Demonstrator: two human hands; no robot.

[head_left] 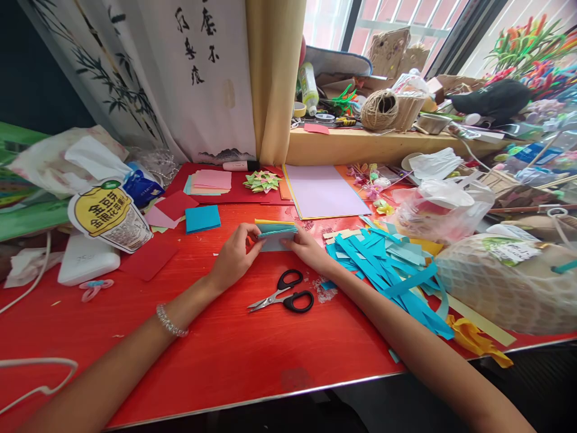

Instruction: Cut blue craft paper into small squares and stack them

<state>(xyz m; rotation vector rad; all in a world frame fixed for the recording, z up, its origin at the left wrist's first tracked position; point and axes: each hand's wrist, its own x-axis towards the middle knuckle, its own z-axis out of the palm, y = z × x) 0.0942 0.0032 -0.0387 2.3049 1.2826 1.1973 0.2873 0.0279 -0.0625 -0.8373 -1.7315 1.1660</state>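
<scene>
Between my two hands is a small stack of paper sheets (274,240), light blue in front with teal and yellow edges on top. My left hand (238,249) pinches its left end, thumb and fingers closed on it. At the right end, my right hand (305,243) grips the same stack. Just below on the table lie scissors (283,293) with black handles, blades parted a little and pointing left. A stack of blue paper squares (202,219) rests to the left of my left hand. Blue paper strips (378,258) are heaped beside my right forearm.
Large lilac sheets (327,191) and a folded paper flower (262,182) lie at the back of the red table (202,361). Pink squares (211,179) sit behind the blue ones. A netted bag (505,288) stands at the right, a yellow-labelled package (108,213) at the left.
</scene>
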